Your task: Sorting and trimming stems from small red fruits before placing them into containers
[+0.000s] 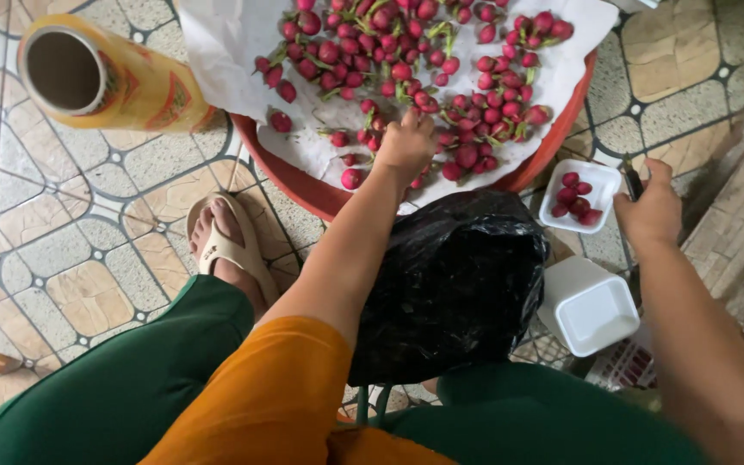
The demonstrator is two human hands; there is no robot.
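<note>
A: The left hand (406, 142) closes its fingers on small red fruits (406, 60) lying on white paper in the round red basin (299, 189).

B: The right hand (652, 211) grips a dark tool beside the white foam tray (580, 196); fruits could roll onto the floor.

Landmark: round red basin (553, 146) lined with white paper.

Left of basin: roll of cling film (109, 76), lying on its side, yellow wrapper with red-orange markings, open cardboard core facing the camera.

Right of basin, just beside the rim: small white foam tray (600, 183), square, holding a few red fruits.

Below that tray, further from the basin: stack of empty white foam trays (590, 306), tilted.

Directly below basin: crumpled black plastic bag (449, 284).
</note>
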